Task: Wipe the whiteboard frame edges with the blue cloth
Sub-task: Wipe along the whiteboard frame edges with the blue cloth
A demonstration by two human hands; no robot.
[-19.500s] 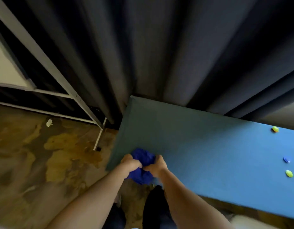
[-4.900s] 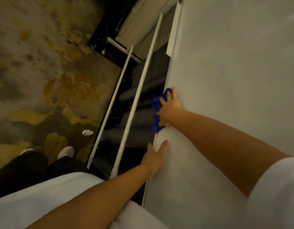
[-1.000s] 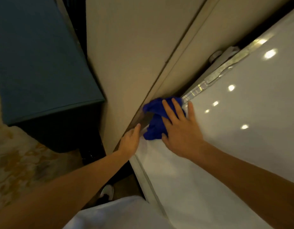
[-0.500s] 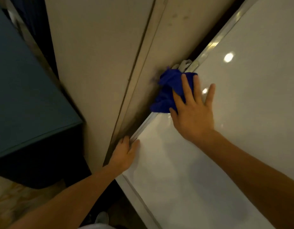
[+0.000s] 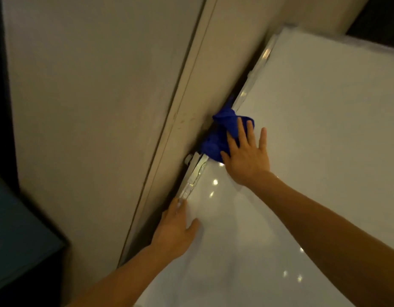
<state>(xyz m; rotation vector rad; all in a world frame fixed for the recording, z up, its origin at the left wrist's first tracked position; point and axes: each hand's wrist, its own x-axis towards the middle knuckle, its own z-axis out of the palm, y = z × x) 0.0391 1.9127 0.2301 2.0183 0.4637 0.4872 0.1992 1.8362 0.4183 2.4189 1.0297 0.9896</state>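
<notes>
Head view, frame centre: right hand (image 5: 247,156), fingers spread flat, pressing bunched blue cloth (image 5: 222,134) onto whiteboard frame edge (image 5: 195,173) for wiping; lower down, left hand (image 5: 176,229) lying open, bracing whiteboard (image 5: 302,151).

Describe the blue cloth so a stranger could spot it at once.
Find the big glossy whiteboard, then follow its metal frame edge beside the beige wall. The blue cloth is bunched there under the right hand, the only vivid blue thing against white and beige.
</notes>
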